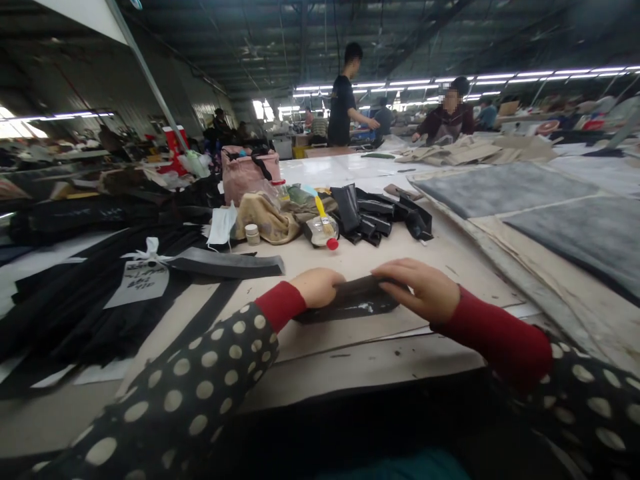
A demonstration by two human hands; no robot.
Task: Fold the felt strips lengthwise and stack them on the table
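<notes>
A dark strip of material (350, 300), with a pale smear along its face, lies at the front of the worktable between my hands. My left hand (319, 287) is closed on the strip's left part, its fingertips hidden behind the edge. My right hand (424, 287) pinches the far right end between thumb and fingers. Just beyond, a yellow-handled brush (321, 205) rests on a clear glue container (320, 230) with a red cap (332, 245). Folded black pieces (370, 213) are heaped beside it.
Dark fabric strips (75, 300) with a handwritten tag (139, 280) cover the left side. A small jar (252, 234), a tan cloth (267, 219) and a pink bag (250, 173) stand farther back. Large grey sheets (525, 187) lie right. Two co-workers (342, 107) are across the table.
</notes>
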